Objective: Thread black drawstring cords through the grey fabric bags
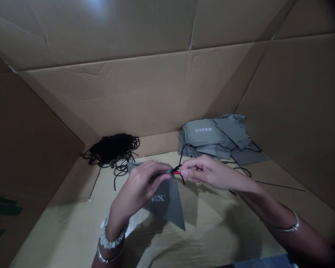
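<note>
My left hand point(141, 182) is closed on a grey fabric pouch point(171, 206) printed with white letters, pinching its top edge between thumb and fingers. The rest of the cloth hangs down below the fingers, ending in a pointed corner. At the pinched corner, my right hand point(208, 173) grips a small slim red piece point(176, 172) between thumb and forefinger. Its tip touches the cloth, and its far end is hidden in my fingers. A black cord point(181, 158) loops around this spot, with one end hanging below. Whether the cord passes through the cloth, I cannot tell.
A tangled heap of black cords point(114, 147) lies at the back left. Stacked grey pouches point(203, 136) lie at the back right, with loose cords point(280, 185) near them. Tall cardboard walls point(114, 100) enclose the pale work surface point(72, 230). Dark blue material point(264, 262) shows at the front edge.
</note>
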A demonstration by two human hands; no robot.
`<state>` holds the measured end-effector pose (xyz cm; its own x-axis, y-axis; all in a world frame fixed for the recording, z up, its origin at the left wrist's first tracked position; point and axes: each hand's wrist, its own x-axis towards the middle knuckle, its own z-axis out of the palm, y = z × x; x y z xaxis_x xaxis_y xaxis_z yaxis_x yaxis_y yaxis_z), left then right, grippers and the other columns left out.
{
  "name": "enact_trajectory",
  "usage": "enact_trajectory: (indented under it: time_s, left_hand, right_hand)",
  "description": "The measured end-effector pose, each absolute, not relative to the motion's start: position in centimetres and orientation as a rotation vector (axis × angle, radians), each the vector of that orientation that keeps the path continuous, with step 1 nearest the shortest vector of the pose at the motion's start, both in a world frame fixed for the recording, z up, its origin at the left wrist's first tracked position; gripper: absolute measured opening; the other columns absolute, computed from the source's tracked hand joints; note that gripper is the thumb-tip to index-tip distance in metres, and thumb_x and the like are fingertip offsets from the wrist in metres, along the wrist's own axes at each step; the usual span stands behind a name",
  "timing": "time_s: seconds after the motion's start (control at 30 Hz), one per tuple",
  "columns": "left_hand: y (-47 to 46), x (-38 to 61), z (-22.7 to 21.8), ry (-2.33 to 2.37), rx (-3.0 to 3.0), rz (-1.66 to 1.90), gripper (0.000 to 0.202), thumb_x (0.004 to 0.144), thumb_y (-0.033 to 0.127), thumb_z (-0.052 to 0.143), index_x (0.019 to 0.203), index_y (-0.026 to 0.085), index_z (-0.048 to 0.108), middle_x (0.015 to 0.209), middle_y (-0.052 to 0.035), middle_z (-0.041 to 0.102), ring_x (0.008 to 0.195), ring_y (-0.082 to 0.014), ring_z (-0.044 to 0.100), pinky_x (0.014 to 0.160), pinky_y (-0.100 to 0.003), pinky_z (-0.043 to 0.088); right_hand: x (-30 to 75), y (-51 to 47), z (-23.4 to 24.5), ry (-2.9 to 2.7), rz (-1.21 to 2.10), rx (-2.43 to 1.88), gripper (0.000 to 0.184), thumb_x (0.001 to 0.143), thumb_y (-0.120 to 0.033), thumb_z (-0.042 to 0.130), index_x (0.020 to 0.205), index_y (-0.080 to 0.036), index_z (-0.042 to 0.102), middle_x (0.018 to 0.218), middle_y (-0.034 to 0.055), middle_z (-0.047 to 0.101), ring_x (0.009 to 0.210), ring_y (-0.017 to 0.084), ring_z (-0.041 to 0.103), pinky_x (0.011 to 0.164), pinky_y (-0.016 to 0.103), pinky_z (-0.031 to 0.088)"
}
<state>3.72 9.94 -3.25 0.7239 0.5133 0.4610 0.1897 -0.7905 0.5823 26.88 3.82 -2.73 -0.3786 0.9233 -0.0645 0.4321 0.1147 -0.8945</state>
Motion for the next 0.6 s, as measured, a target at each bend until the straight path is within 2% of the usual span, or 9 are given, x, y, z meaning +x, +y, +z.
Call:
enact_trajectory:
  time_s: [0.17,0.33,0.47,0.6]
  left_hand:
    - [9.7,3.8,-3.5,0.456,2.577,0.915,0.013,0.092,0.018,0.061,0.105,0.017,0.064,0.091,-0.0018,0.068,0.081,-0.0113,0.062,0.074,-0.024,0.047]
    - [10.0,4.5,-3.9,0.321,2.558,0.946,0.009,0.090,0.013,0.063,0.099,0.014,0.064,0.091,-0.0035,0.069,0.083,-0.0116,0.062,0.075,-0.024,0.050]
    - [10.1,4.7,-4.1,0.317,2.544,0.992,0.010,0.089,0.011,0.064,0.098,0.013,0.064,0.092,-0.0043,0.070,0.084,-0.0111,0.064,0.076,-0.023,0.051]
    - [9.9,4.8,-4.0,0.344,2.523,1.040,0.009,0.087,0.009,0.065,0.094,0.013,0.065,0.090,-0.0036,0.071,0.082,-0.0105,0.065,0.075,-0.022,0.051]
  right_hand:
    - [27.2,3.7,-3.1,-1.863,1.267,-1.290,0.035,0.096,-0.046,0.049,0.080,-0.016,0.059,0.065,-0.0042,0.046,0.056,0.007,0.037,0.050,0.022,0.026]
    - [27.2,3.5,-2.6,-2.084,0.960,-1.316,0.032,0.099,-0.036,0.046,0.077,-0.017,0.058,0.064,-0.0043,0.049,0.057,0.008,0.040,0.054,0.023,0.027]
    - [26.7,3.0,-2.1,-2.180,0.701,-1.349,0.031,0.101,-0.034,0.044,0.078,-0.017,0.057,0.066,-0.0038,0.052,0.061,0.008,0.043,0.060,0.024,0.029]
    - [26.3,2.9,-2.1,-2.140,0.704,-1.383,0.031,0.100,-0.031,0.045,0.075,-0.017,0.056,0.064,-0.0042,0.049,0.059,0.008,0.040,0.058,0.024,0.027]
